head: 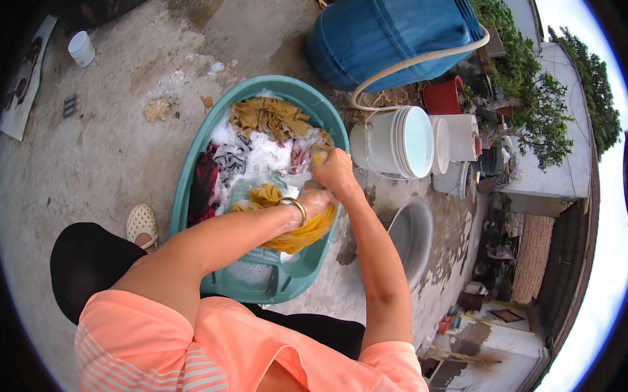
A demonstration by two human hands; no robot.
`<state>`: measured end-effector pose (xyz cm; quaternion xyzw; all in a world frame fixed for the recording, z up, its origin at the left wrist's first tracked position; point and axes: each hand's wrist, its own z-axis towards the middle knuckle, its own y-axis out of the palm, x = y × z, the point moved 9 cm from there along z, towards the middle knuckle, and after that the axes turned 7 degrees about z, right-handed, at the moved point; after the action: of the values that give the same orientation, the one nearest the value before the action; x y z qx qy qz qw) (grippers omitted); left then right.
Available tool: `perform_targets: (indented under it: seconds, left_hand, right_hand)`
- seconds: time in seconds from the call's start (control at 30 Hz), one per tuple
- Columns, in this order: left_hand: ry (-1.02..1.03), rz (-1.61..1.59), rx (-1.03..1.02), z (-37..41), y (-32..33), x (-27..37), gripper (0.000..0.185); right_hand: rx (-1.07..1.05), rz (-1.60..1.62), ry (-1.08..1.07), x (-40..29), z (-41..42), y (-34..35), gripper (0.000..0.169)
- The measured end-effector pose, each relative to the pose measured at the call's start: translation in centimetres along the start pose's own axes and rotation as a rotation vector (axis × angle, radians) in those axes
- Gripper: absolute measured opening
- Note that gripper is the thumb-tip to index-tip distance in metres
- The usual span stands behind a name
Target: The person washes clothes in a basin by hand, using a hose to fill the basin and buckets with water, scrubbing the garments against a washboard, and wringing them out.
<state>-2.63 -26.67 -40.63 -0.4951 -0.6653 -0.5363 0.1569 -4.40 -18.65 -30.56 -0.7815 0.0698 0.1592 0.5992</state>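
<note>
Both my hands grip a wet yellow cloth (300,238) over the edge of an oval green plastic tub (268,82). My left hand (314,198), with a gold-coloured bangle (297,207) on its wrist, is shut on the cloth close to my right hand (335,170). From my right fist a soapy yellowish end sticks out; the fingers partly hide it. White suds (263,159) fill much of the tub. In them lie a mustard-brown garment (270,117), a red-and-black cloth (203,184) and a black-and-white patterned cloth (233,156). A ribbed washboard part lies nearest me.
Beyond the tub stand a large blue plastic barrel (386,35) with a pale hose (418,61) and a white bucket (395,141) of water. A metal basin (414,239) sits to the right. A small white pot (81,48) stands on the concrete floor (120,135).
</note>
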Motion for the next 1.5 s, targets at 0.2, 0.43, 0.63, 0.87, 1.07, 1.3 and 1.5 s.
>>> perform_targets:
  seconds: [0.2, 0.43, 0.63, 0.87, 1.07, 1.3, 1.5]
  left_hand:
    - [0.107, 0.426, 0.21, 0.3, -1.9, 0.8, 0.025]
    - [-0.074, -0.161, -0.457, -4.8, 2.0, 8.9, 0.03]
    - [-0.347, -0.486, -0.884, -10.3, 6.9, 11.2, 0.04]
    - [-0.297, -0.319, -0.73, -10.0, 6.3, 11.7, 0.037]
    - [-0.082, -0.094, -0.44, -4.6, 4.3, 7.3, 0.031]
    - [0.071, -0.009, -0.171, -3.6, 2.1, 7.2, 0.03]
    - [0.473, 0.76, 0.259, -2.6, -0.1, 11.8, 0.028]
  right_hand:
    - [0.093, -0.132, -0.016, -0.6, -0.4, 1.2, 0.029]
    - [-0.365, 1.273, -0.075, 1.1, -1.7, -4.5, 0.097]
    - [-0.292, 1.886, -0.584, -4.3, -3.9, -6.6, 0.101]
    - [-0.399, 1.696, -0.342, -4.8, -5.0, -8.4, 0.015]
    - [-0.135, 1.171, 0.096, -0.7, -4.4, -6.2, 0.008]
    - [0.166, 0.502, 0.031, 0.1, -3.3, -5.9, 0.021]
    - [0.418, 0.358, -0.096, -2.4, -3.6, -7.1, 0.022]
